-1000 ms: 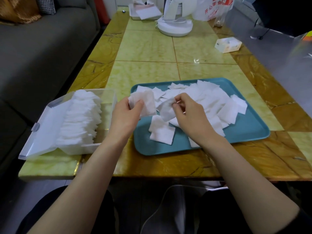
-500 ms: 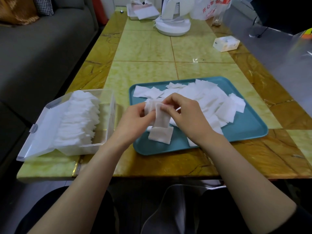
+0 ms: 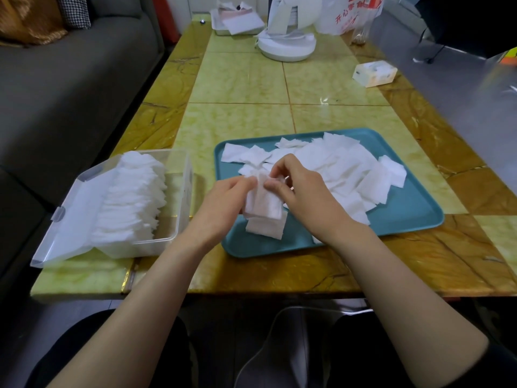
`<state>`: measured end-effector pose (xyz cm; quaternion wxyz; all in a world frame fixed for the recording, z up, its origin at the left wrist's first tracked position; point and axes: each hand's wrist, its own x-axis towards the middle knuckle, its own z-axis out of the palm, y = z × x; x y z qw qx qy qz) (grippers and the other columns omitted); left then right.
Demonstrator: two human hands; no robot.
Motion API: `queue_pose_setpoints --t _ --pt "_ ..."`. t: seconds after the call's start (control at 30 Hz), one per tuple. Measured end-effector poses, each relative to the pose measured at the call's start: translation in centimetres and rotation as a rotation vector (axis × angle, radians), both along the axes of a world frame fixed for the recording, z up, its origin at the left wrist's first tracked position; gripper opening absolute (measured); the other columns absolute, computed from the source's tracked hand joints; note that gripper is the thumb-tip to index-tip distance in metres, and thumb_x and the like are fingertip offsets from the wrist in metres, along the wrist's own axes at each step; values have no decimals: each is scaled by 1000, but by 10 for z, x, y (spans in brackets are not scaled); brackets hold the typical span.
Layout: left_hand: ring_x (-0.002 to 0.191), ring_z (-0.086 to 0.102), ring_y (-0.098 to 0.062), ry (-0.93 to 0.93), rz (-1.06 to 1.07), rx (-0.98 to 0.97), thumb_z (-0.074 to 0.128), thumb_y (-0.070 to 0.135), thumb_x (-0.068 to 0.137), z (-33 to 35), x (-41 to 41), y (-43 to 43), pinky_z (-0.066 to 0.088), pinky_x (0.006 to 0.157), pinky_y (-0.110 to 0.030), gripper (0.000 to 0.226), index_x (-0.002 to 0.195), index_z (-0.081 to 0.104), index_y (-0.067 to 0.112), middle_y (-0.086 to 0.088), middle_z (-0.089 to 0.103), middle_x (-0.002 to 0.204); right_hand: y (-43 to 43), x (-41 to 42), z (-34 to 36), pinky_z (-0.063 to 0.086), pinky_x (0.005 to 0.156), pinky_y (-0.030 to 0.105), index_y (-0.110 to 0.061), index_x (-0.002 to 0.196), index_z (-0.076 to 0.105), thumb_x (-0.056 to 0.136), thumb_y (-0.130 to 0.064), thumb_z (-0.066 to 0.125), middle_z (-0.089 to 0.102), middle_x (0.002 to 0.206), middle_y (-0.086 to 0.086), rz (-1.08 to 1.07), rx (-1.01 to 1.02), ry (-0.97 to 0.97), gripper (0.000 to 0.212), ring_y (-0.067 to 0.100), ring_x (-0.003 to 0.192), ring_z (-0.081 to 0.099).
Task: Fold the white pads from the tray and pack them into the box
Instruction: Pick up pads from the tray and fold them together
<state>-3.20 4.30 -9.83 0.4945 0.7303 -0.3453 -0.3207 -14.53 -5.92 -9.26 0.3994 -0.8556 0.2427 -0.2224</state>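
Box [image 3: 179,219] already holds a long row of folded pads [image 3: 131,200] (many lie loose on the tray [image 3: 405,217]), while left hand [image 3: 223,205] and right hand [image 3: 305,197] pinch one pad [image 3: 264,204] above the tray.

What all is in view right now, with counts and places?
table: one, yellow-green and amber tiles, under everything
tray: one, teal, near table edge, right of centre
loose pads: many, white, scattered on the tray
held pad: one it seems, white, over the tray's near left part
box: one, clear, lid open, left of the tray
folded pads: a row, white, in the box
round base: one, white, far end
small carton: one, white, far right
bag: one, white with red print, far end
sofa: one, grey, left of the table
left hand: pinches the held pad
right hand: pinches the held pad
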Motion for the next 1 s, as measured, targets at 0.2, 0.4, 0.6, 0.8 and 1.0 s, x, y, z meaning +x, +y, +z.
queue_pose_setpoints --t 0.2,0.4,0.6,0.8,1.0 --pt "80 63 -34 -214 -4 -16 67 35 83 1 -1 3 50 72 -46 34 93 68 3 -23 68 88 1 1 -1 49 68 22 -20 95 44 95 -14 51 55 83 -8 -87 35 -137 9 11 75 59" --pt "60 47 -9 -281 216 -129 65 17 87 -2 12 5 38 60 -28 18 70 60 21 8 54 61 -2 -3 -11 44 82 28 -20 105 55 91 -25 57 58 100 -5 -2 -113 264 15 16 93 58" --pt "62 48 -10 -338 235 -134 64 19 87 -4 16 6 39 60 -29 8 79 63 18 9 55 63 3 -7 -20 37 79 29 -19 123 48 80 -35 70 55 122 3 51 -198 543 51 21 111 50" --pt "61 50 -7 -328 257 -137 64 19 87 -4 21 10 39 59 -28 10 78 61 22 12 56 64 -1 0 -10 36 69 24 -26 86 58 88 -24 59 57 80 -12 2 12 287 4 7 76 52" --pt "57 51 3 -297 296 -118 62 19 88 0 21 12 37 51 -12 17 75 58 29 11 58 67 1 4 2 51 66 25 -18 84 55 93 -11 54 52 66 -3 -191 568 -53 11 9 55 55"
